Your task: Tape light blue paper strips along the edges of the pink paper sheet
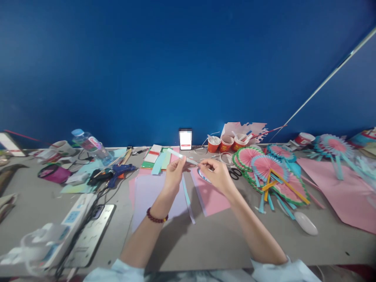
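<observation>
Two bare hands were found at work, the left hand (174, 174) and the right hand (217, 175), all places being given from the upright dark-framed phone with a lit white screen (185, 141). The phone stands at the back of the grey desk (205, 244), screen toward the person, presumably so it can be viewed over the work.

In front of the phone, the hands are slightly apart, each clamped in a fingertip pinch on one narrow pale strip, apparently paper (176, 154). The two-point hold likely keeps this slender piece steady and under fine control. A white-and-blue rounded item (203, 176) shows beneath the right hand; contact cannot be determined.

Nearer the person than the phone, a flat lavender paper sheet (152, 196) lies to its left and a flat pink paper sheet (217, 201) to its right, probably for easy reach. Right of the phone stand red-and-white paper cups (226, 144), seemingly gathering small items upright. Farther right lie pleated pink-and-blue paper fans (269, 167), overlapping, perhaps set aside to leave working room.
</observation>
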The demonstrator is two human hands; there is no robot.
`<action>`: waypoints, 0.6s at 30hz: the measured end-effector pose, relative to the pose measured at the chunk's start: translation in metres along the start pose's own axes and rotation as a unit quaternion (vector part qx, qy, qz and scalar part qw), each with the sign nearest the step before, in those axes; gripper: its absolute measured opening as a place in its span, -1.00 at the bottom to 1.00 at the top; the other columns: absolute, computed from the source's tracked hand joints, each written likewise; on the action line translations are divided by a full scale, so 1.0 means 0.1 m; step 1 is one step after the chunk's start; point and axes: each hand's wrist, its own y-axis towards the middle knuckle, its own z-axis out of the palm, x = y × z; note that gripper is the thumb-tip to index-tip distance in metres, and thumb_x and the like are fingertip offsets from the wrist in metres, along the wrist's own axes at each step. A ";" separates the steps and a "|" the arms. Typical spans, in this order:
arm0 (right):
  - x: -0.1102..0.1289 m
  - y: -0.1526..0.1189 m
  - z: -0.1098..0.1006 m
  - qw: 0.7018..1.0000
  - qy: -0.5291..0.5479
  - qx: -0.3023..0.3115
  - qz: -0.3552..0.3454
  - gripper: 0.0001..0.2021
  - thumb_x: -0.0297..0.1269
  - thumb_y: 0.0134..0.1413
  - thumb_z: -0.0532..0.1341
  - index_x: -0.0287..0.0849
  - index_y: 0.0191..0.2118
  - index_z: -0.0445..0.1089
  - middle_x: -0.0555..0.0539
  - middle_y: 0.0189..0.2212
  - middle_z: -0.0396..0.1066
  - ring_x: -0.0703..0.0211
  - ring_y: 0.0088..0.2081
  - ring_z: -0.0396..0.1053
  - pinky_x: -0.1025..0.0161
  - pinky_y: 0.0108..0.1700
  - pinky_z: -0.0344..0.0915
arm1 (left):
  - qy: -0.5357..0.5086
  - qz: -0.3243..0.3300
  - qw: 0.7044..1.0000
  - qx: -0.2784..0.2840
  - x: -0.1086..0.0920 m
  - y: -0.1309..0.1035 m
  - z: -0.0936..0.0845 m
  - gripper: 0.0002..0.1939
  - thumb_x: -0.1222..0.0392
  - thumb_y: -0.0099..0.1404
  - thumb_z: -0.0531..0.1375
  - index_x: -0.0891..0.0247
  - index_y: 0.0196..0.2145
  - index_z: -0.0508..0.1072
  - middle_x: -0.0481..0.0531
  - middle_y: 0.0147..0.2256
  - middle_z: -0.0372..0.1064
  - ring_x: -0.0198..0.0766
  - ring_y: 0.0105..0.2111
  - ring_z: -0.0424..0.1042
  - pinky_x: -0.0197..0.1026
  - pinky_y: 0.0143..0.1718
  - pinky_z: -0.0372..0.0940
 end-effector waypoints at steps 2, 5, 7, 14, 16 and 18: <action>0.00 0.00 0.00 1.000 -0.001 -0.004 0.002 -0.78 -0.16 0.04 0.16 -0.20 -0.40 0.46 0.00 -0.57 0.36 0.26 -0.52 0.22 0.32 -0.45 0.12 | 0.001 0.013 1.000 0.000 0.00 -0.01 0.02 -0.60 -0.12 0.16 0.18 0.31 -0.39 0.56 0.16 -0.35 0.54 -0.13 -0.33 0.52 -0.23 -0.38 0.30; -0.01 0.01 0.00 1.000 0.000 -0.013 -0.006 -0.78 -0.16 0.04 0.16 -0.20 -0.41 0.45 0.00 -0.58 0.34 0.26 -0.53 0.20 0.31 -0.45 0.12 | 0.018 0.035 0.999 0.000 0.01 -0.03 0.04 -0.63 -0.10 0.14 0.22 0.29 -0.37 0.57 0.14 -0.34 0.54 -0.15 -0.33 0.51 -0.23 -0.39 0.30; -0.02 0.01 0.01 1.000 0.003 -0.012 -0.013 -0.78 -0.17 0.04 0.16 -0.20 -0.41 0.45 0.00 -0.59 0.33 0.26 -0.53 0.20 0.31 -0.45 0.12 | 0.046 0.044 0.998 -0.002 0.01 -0.04 0.06 -0.72 -0.03 0.06 0.29 0.27 -0.42 0.58 0.11 -0.37 0.54 -0.16 -0.35 0.50 -0.24 -0.38 0.29; -0.03 0.00 0.03 1.000 0.013 -0.006 -0.002 -0.78 -0.14 0.05 0.16 -0.18 -0.40 0.43 0.01 -0.59 0.34 0.27 -0.55 0.21 0.33 -0.45 0.13 | 0.035 0.028 0.999 -0.014 0.02 -0.06 0.07 -0.76 0.02 0.07 0.30 0.27 -0.41 0.59 0.10 -0.40 0.54 -0.16 -0.33 0.50 -0.25 -0.36 0.28; -0.04 -0.01 0.03 1.000 0.015 -0.005 -0.003 -0.78 -0.14 0.06 0.16 -0.18 -0.40 0.44 0.02 -0.58 0.35 0.28 -0.54 0.22 0.34 -0.45 0.13 | 0.007 0.010 1.000 0.006 0.02 -0.06 0.06 -0.73 0.01 0.09 0.28 0.28 -0.37 0.58 0.13 -0.35 0.54 -0.13 -0.30 0.50 -0.25 -0.36 0.27; -0.04 -0.01 0.03 1.000 0.015 -0.002 -0.009 -0.79 -0.16 0.06 0.16 -0.18 -0.40 0.44 0.02 -0.56 0.36 0.28 -0.53 0.22 0.35 -0.46 0.13 | -0.013 -0.001 1.000 0.019 0.02 -0.06 0.05 -0.71 0.00 0.12 0.26 0.30 -0.37 0.58 0.15 -0.32 0.54 -0.12 -0.28 0.51 -0.25 -0.35 0.27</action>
